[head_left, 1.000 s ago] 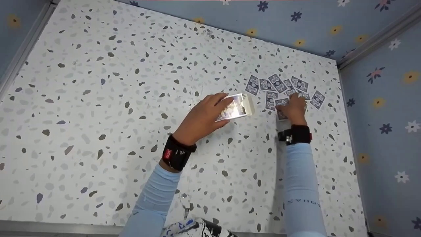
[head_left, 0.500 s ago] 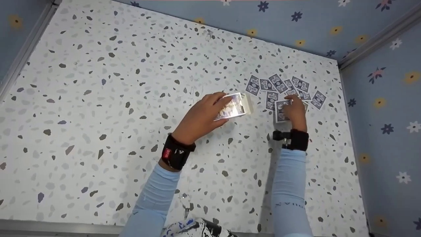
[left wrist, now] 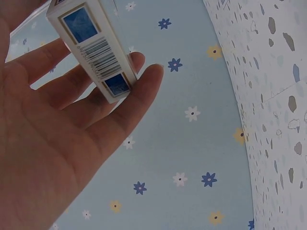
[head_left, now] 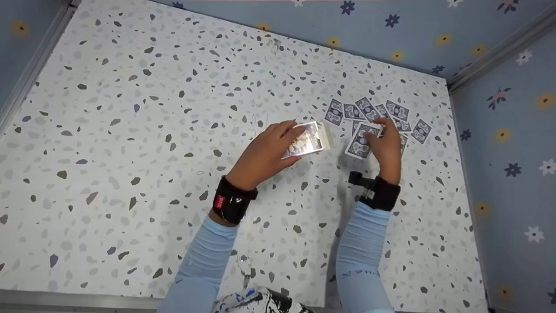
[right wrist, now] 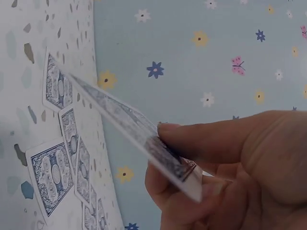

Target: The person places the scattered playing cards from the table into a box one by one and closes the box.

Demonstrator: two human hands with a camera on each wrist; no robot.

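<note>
Above the speckled tabletop [head_left: 143, 156] — hands [head_left: 263, 156] grip glossy box [head_left: 308, 141], thin patterned card [head_left: 359, 142].

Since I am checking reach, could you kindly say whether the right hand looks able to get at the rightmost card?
Probably yes: the rightmost card lies uncovered near the right hand, though it pinches at least one other card.
</note>
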